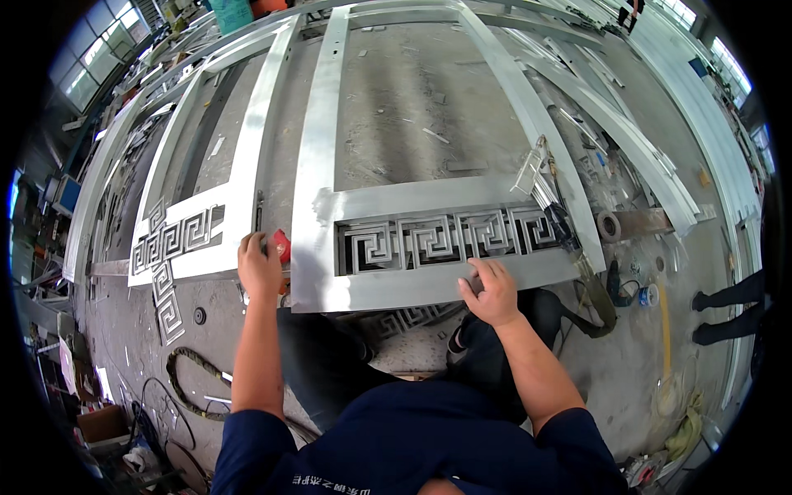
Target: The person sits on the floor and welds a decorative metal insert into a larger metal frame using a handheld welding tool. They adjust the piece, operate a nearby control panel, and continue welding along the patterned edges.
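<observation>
A silver metal frame [313, 290] lies in front of me, with a Greek-key fretwork panel [417, 247] set in its lower opening. My right hand [492, 293] rests at the frame's bottom rail, fingers apart and tips close to the panel's lower edge, holding nothing. To the left of the frame, my left hand [260, 266] has its fingers curled; what they grip, if anything, is unclear. Right beside those fingers is a small red object [281, 246], its kind not plain. A welding torch or clamp-like tool [549, 202] with a cable lies across the frame's right side.
More fretwork pieces [169, 243] lie on a second frame [194, 262] at left. A hose [186, 388] curls on the floor. At right are a rusty pipe [635, 223], a tape roll [649, 295] and another person's legs [730, 305]. Long metal bars [685, 107] stretch away at far right.
</observation>
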`<state>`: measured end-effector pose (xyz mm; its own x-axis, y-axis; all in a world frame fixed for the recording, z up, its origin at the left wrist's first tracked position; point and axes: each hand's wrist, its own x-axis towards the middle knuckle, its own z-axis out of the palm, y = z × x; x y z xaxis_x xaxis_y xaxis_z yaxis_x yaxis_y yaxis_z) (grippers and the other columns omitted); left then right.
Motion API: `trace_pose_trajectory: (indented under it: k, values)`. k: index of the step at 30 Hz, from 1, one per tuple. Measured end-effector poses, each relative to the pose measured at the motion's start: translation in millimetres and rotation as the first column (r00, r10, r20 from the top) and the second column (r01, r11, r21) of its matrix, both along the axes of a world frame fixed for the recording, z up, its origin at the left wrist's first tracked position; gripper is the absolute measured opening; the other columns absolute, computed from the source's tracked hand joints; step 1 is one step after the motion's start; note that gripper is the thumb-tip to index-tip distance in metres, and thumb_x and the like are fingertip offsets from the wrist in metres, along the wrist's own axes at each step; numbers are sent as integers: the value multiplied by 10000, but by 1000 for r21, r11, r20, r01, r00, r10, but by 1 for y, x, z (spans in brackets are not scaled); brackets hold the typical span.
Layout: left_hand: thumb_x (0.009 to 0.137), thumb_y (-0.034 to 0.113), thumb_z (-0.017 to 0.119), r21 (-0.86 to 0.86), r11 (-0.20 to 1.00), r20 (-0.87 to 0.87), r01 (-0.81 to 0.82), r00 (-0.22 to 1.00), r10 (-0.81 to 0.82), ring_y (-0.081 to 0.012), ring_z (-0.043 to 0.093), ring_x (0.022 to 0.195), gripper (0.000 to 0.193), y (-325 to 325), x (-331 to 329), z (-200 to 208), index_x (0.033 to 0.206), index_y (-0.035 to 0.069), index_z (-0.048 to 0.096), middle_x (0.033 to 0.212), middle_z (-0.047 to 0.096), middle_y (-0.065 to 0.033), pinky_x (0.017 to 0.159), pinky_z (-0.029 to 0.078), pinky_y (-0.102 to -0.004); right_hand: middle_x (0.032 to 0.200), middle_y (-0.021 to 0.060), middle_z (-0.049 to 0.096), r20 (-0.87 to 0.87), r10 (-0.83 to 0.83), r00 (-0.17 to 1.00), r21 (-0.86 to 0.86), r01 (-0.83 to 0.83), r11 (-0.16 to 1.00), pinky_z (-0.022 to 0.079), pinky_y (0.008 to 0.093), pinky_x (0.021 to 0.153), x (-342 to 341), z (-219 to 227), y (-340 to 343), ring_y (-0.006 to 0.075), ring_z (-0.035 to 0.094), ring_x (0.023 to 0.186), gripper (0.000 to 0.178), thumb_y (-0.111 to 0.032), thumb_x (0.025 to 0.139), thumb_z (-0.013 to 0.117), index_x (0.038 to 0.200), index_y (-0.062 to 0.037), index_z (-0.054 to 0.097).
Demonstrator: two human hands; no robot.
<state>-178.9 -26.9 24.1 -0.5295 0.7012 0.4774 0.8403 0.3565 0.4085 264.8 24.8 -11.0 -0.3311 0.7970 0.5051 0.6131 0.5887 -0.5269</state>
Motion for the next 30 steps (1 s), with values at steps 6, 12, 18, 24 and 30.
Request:
trace_pose_trajectory:
  k: [6,12,18,24,30]
  values:
    - [959,155,751,-65,796,857,602,442,-264,-99,626,809,175,-82,127,6,997,-15,736,868,708,-34,757,527,-286,899,98,676,20,12,1000,-5,-11,1000,548,418,748,-1,-2,0,321,651,846,371,-152,813,802,1139,-25,681]
    - [963,378,774,-97,504,972,858,191,-140,-251,702,1070,658,-82,178,-86,1368,-104,584,1179,736,-172,946,551,-365,900,109,683,15,31,999,28,-31,999,550,422,759,-5,3,1,329,652,849,345,-155,810,797,1110,-19,695]
    - [940,430,786,-241,247,924,939,300,-237,-296,725,1056,645,-45,208,-59,1331,-61,641,1152,750,-195,939,562,-368,906,117,687,42,15,999,27,-16,999,555,429,767,-2,3,2,339,654,852,315,-140,808,784,1085,-19,695]
    - [873,276,821,-38,333,462,942,312,-830,-333,704,979,335,-24,222,9,1086,36,724,1001,734,-131,873,561,-417,919,118,692,64,9,998,54,-12,998,558,424,769,-3,0,3,336,658,857,295,-150,819,777,1070,-17,696]
    - [835,223,794,-72,595,115,801,599,-792,-311,663,984,254,10,186,10,995,41,719,1010,712,-103,885,523,-423,928,119,688,55,-5,998,80,1,997,559,410,755,-7,-2,3,335,657,850,269,-149,828,773,1055,-26,699]
